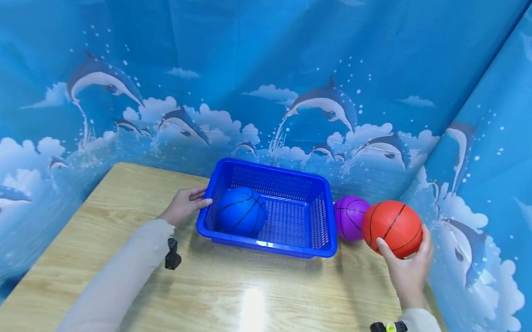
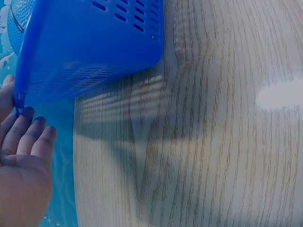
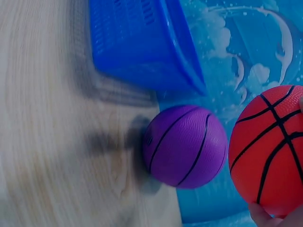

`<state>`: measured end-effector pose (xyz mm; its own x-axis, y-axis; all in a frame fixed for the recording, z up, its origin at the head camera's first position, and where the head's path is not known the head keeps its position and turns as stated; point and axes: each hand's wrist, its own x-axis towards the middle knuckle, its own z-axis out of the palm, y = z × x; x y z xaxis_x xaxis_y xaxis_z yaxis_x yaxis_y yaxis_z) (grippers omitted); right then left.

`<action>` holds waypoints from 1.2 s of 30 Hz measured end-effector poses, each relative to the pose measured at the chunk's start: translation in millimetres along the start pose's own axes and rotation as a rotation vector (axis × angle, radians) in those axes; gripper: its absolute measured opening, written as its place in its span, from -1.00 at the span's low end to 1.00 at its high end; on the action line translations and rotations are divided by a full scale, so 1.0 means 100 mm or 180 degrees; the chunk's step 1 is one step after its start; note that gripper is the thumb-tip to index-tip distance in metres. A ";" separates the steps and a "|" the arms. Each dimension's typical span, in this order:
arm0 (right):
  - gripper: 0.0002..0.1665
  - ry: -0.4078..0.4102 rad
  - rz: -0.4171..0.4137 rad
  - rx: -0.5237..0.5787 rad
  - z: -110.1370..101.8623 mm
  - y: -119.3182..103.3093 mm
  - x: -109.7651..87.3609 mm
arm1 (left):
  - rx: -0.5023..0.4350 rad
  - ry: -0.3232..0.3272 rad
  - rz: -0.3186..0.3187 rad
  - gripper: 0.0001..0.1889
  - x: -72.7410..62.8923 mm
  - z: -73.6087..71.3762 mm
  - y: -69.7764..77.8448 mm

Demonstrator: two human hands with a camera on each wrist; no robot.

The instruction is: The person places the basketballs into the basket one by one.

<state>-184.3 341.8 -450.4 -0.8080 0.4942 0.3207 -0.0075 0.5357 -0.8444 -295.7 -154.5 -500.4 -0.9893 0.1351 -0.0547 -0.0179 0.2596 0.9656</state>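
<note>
A blue plastic basket (image 1: 266, 246) with slotted sides stands toward the back of the table, and a blue ball (image 1: 241, 211) lies in its left part. At the basket's left end, my left hand (image 1: 185, 205) pinches the rim, thumb on top and fingers (image 2: 42, 137) beneath. My right hand (image 1: 408, 267) holds a red toy basketball (image 1: 392, 228) from its right side, thumb across the front. The red ball hangs beside a purple ball (image 1: 350, 219), which sits on the table close to the basket's right end. In the right wrist view only part of the right hand shows.
The wooden table (image 1: 204, 306) ends just behind the basket. A blue curtain (image 1: 240, 59) printed with dolphins hangs behind the table and along its right side. Small black cameras (image 1: 173, 255) are worn on both wrists.
</note>
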 end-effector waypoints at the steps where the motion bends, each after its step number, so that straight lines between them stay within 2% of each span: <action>1: 0.13 -0.0045 -0.0007 0.0020 0.02 -0.03 0.00 | 0.0001 -0.0003 -0.0003 -0.43 0.00 0.00 0.00; 12: 0.15 -0.0361 -0.0453 0.0257 0.40 -0.35 -0.02 | -0.0028 0.0040 -0.0042 -0.43 0.02 0.01 0.00; 16: 0.15 -0.0547 -0.0514 0.0314 0.58 -0.43 -0.05 | -0.0071 0.0058 -0.0023 -0.43 0.02 0.01 0.00; 20: 0.16 -0.0726 -0.0537 0.0227 0.77 -0.46 -0.10 | -0.0108 0.0041 -0.0003 -0.44 -0.01 0.02 0.03; 25: 0.17 -0.0961 -0.0607 0.0029 1.00 -0.48 -0.17 | -0.0148 -0.0043 -0.0078 -0.44 -0.14 0.01 0.22; 28: 0.17 -0.1111 -0.0617 -0.0025 1.11 -0.48 -0.20 | -0.0079 -0.0037 -0.0105 -0.43 -0.13 0.01 0.18; 32: 0.16 -0.1248 -0.0625 -0.0061 1.22 -0.50 -0.21 | 0.0000 0.0021 -0.0051 -0.42 -0.03 0.01 0.00; 36: 0.15 -0.1370 -0.0653 -0.0140 1.31 -0.50 -0.20 | 0.0004 0.0042 -0.0034 -0.43 -0.02 0.01 0.00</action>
<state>-245.3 215.2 -471.2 -0.9631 0.0518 0.2641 -0.1748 0.6256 -0.7603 -293.8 -154.2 -500.4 -0.9909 0.1198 -0.0616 -0.0283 0.2622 0.9646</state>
